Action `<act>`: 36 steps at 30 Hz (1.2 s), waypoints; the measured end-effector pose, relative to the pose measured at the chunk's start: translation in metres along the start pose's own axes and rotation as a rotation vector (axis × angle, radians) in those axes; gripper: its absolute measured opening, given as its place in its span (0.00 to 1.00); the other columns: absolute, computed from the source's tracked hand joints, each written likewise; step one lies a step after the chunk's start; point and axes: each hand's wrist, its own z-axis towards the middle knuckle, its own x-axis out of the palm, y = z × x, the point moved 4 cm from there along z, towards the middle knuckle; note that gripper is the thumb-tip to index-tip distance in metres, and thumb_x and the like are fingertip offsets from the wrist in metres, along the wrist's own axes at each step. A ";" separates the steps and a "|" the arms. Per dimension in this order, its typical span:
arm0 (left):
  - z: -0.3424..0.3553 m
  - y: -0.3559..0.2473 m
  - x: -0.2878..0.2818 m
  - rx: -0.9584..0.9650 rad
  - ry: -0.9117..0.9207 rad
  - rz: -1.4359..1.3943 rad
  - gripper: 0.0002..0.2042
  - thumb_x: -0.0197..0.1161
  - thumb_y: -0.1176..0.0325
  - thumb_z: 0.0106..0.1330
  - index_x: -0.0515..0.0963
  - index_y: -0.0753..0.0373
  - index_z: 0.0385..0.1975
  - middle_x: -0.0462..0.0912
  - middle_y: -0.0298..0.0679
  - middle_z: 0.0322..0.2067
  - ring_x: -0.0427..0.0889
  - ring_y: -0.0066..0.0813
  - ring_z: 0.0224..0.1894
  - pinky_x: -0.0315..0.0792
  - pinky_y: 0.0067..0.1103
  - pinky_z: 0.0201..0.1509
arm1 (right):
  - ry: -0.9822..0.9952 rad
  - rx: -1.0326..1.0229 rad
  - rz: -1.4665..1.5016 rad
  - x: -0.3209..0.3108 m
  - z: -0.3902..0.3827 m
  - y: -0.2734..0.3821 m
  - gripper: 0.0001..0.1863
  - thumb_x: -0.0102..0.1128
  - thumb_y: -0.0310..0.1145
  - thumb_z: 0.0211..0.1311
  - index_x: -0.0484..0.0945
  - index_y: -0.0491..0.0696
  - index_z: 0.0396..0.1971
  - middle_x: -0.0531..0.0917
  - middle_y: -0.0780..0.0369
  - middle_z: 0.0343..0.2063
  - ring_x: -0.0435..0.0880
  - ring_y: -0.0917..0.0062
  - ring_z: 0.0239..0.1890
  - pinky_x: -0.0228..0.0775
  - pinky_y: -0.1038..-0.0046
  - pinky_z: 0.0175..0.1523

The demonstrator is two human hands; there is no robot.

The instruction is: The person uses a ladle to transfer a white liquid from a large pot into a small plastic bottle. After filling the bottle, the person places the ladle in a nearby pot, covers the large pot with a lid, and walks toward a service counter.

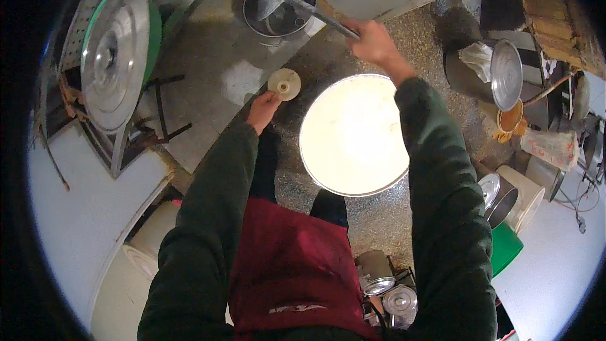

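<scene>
My right hand (pixel 377 45) grips the handle of a long metal scoop (pixel 302 5) with a broad, flat-looking head. The scoop's head is over the mouth of a dark metal pot (pixel 249 14) at the far middle; I cannot tell if it touches the pot. My left hand (pixel 263 111) pinches the near edge of a small round cream-coloured piece (pixel 287 79) with a raised centre, like a lid or funnel. Between my arms stands a wide round metal vat (pixel 351 195), filled nearly to its rim with something bright white. My right sleeve covers part of its right side.
At left a green-rimmed basin with a large metal lid (pixel 104 82) leans by a metal frame. Along the right stand a lidded pot (pixel 464 72), an orange-brown container (pixel 509 118), a pale bucket (pixel 525 199) and a green tub (pixel 505 249). Smaller pots (pixel 377 268) sit near my apron.
</scene>
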 end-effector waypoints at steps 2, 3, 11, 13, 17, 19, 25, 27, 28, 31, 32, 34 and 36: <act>0.034 0.001 0.015 0.098 0.009 0.047 0.17 0.66 0.55 0.81 0.86 0.64 0.50 0.86 0.36 0.37 0.80 0.26 0.39 0.75 0.29 0.48 | 0.019 -0.046 -0.038 0.022 0.036 -0.013 0.28 0.67 0.34 0.59 0.88 0.53 0.62 0.92 0.46 0.45 0.90 0.46 0.52 0.81 0.52 0.63; 0.048 0.006 0.027 0.046 0.018 0.106 0.17 0.66 0.55 0.81 0.86 0.65 0.50 0.87 0.39 0.38 0.81 0.28 0.40 0.75 0.30 0.48 | 0.043 -0.035 -0.064 0.030 0.050 -0.021 0.28 0.66 0.34 0.58 0.89 0.54 0.62 0.92 0.46 0.44 0.90 0.46 0.52 0.81 0.52 0.62; 0.153 -0.017 0.101 0.261 -0.002 0.232 0.18 0.66 0.54 0.79 0.85 0.66 0.51 0.90 0.47 0.35 0.88 0.39 0.39 0.76 0.34 0.45 | -0.454 0.080 -0.073 0.036 0.016 -0.054 0.26 0.72 0.36 0.64 0.84 0.47 0.62 0.87 0.47 0.54 0.88 0.50 0.54 0.82 0.54 0.59; 0.188 -0.027 0.118 0.300 0.071 0.280 0.22 0.66 0.51 0.80 0.85 0.66 0.56 0.89 0.42 0.43 0.85 0.32 0.45 0.76 0.32 0.51 | -0.541 0.009 0.162 0.045 -0.077 -0.041 0.19 0.70 0.25 0.66 0.83 0.44 0.57 0.86 0.47 0.52 0.87 0.53 0.49 0.82 0.58 0.53; 0.249 -0.034 0.151 0.241 0.040 0.261 0.24 0.67 0.49 0.80 0.84 0.65 0.59 0.88 0.39 0.47 0.82 0.30 0.49 0.75 0.30 0.54 | -0.289 0.459 0.348 0.112 -0.272 0.026 0.12 0.66 0.16 0.69 0.88 0.43 0.50 0.90 0.56 0.40 0.91 0.72 0.43 0.82 0.70 0.52; 0.279 -0.035 0.161 0.161 0.099 0.288 0.21 0.66 0.51 0.81 0.83 0.64 0.59 0.87 0.39 0.47 0.83 0.32 0.52 0.75 0.31 0.57 | -0.208 0.512 0.511 0.150 -0.337 0.048 0.14 0.68 0.17 0.68 0.89 0.44 0.51 0.91 0.55 0.43 0.92 0.68 0.45 0.83 0.68 0.51; 0.315 -0.031 0.164 0.168 0.210 0.409 0.30 0.60 0.48 0.84 0.71 0.60 0.77 0.76 0.51 0.73 0.76 0.58 0.72 0.75 0.47 0.73 | -0.035 0.776 0.640 0.208 -0.460 0.111 0.13 0.68 0.20 0.71 0.88 0.44 0.53 0.91 0.53 0.45 0.92 0.57 0.46 0.85 0.63 0.50; 0.319 -0.031 0.160 0.158 0.191 0.422 0.31 0.62 0.49 0.84 0.68 0.59 0.79 0.74 0.49 0.75 0.75 0.56 0.73 0.75 0.47 0.75 | -0.056 0.766 0.648 0.207 -0.469 0.118 0.14 0.68 0.20 0.71 0.88 0.44 0.54 0.91 0.53 0.46 0.92 0.58 0.47 0.85 0.63 0.51; 0.319 -0.034 0.159 0.218 0.191 0.408 0.32 0.67 0.52 0.81 0.67 0.57 0.79 0.72 0.48 0.75 0.74 0.54 0.74 0.74 0.47 0.76 | -0.076 0.809 0.695 0.206 -0.471 0.117 0.14 0.68 0.20 0.71 0.88 0.44 0.54 0.91 0.53 0.46 0.92 0.58 0.48 0.85 0.64 0.52; 0.309 -0.037 0.148 0.223 0.127 0.411 0.32 0.70 0.53 0.78 0.69 0.60 0.75 0.75 0.50 0.72 0.75 0.52 0.73 0.74 0.47 0.75 | -0.137 0.853 0.762 0.200 -0.469 0.114 0.13 0.68 0.20 0.71 0.88 0.44 0.53 0.91 0.53 0.46 0.92 0.59 0.50 0.84 0.64 0.54; 0.298 -0.043 0.142 0.359 0.132 0.404 0.32 0.74 0.54 0.74 0.70 0.64 0.71 0.75 0.54 0.71 0.76 0.51 0.73 0.74 0.46 0.75 | -0.167 0.820 0.733 0.196 -0.466 0.112 0.13 0.67 0.20 0.72 0.88 0.44 0.53 0.91 0.52 0.47 0.92 0.59 0.51 0.84 0.64 0.55; 0.268 -0.046 0.123 0.365 0.051 0.455 0.36 0.76 0.54 0.70 0.70 0.65 0.72 0.74 0.57 0.73 0.73 0.54 0.76 0.71 0.44 0.77 | -0.105 0.750 0.653 0.184 -0.463 0.112 0.13 0.66 0.21 0.73 0.88 0.44 0.54 0.91 0.52 0.48 0.92 0.60 0.52 0.83 0.63 0.58; 0.243 -0.051 0.101 0.173 0.093 0.451 0.43 0.74 0.50 0.74 0.60 0.63 0.81 0.62 0.56 0.80 0.64 0.57 0.81 0.67 0.48 0.81 | -0.089 0.682 0.622 0.180 -0.454 0.112 0.13 0.66 0.22 0.73 0.88 0.44 0.54 0.91 0.52 0.48 0.92 0.60 0.52 0.83 0.63 0.58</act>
